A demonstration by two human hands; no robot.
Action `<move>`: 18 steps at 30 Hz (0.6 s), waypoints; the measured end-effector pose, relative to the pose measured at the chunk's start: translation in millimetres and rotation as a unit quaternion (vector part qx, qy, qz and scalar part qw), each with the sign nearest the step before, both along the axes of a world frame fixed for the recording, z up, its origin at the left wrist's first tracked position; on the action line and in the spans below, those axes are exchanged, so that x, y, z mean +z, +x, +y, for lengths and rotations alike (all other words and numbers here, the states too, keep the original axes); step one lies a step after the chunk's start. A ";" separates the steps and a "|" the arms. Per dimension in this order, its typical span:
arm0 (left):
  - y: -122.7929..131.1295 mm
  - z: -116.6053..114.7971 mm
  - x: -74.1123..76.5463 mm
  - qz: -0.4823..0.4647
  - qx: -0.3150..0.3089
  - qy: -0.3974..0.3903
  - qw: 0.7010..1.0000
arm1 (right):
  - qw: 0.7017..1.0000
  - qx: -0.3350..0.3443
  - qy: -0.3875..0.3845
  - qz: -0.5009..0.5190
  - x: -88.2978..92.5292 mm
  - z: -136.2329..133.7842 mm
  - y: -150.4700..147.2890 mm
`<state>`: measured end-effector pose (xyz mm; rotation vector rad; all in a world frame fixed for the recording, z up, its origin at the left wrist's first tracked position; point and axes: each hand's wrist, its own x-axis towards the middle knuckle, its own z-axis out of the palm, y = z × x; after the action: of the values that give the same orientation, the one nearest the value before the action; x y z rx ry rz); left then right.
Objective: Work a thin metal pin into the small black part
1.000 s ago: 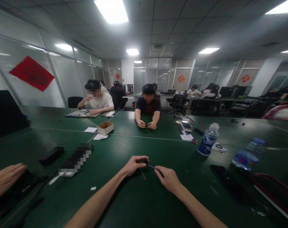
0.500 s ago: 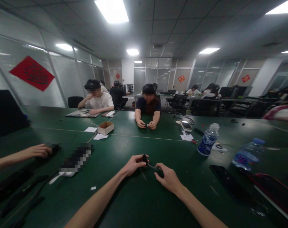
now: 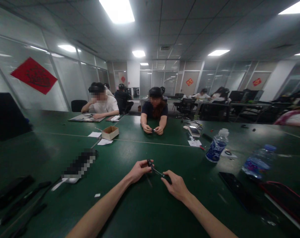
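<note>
The left hand (image 3: 140, 171) pinches a small black part (image 3: 150, 163) between thumb and fingers, just above the green surface (image 3: 130, 211). The right hand (image 3: 176, 185) is closed around the dark handle of a screwdriver (image 3: 166, 178), whose thin shaft slants up and away from the right hand to the part. The shaft reaches the part, but whether the tip sits in a screw or only touches the edge is too small to tell.

For this step, the tip looks best seated fully before any turning, with the shaft square to the face it meets; a slanted tip could slip out or chew the slot. The part is small, so a firm pinch close to the contact point should stop it twisting, with the left fingertips clear of the shaft's line in case it skids. Light, steady pressure and short turns from the right fingers should serve better than force. Resting both wrists on the surface would likely steady the work.

The bottle (image 3: 216, 145) and the phone (image 3: 235, 188) stand and lie well apart to the right, leaving the elbows room.
</note>
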<state>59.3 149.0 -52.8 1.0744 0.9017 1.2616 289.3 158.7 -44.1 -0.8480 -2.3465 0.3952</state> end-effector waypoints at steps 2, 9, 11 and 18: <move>0.1 -0.5 0.3 -0.008 0.000 -0.001 1.000 | 1.000 0.000 0.011 0.006 -1.6 0.9 -0.1; -1.6 0.8 -2.5 -0.027 -0.011 0.001 1.000 | 1.000 0.005 0.010 0.009 -0.8 0.9 0.7; -2.1 1.5 -3.3 -0.029 -0.014 0.002 0.999 | 1.000 0.006 0.014 0.009 -1.4 1.3 0.9; -1.8 1.4 -3.2 -0.030 -0.013 0.004 0.999 | 0.999 0.011 0.030 0.012 -4.7 3.1 0.8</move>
<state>57.5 150.4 -56.0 1.0450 0.8358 1.2702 290.1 161.8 -48.8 -0.7845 -2.3364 0.3400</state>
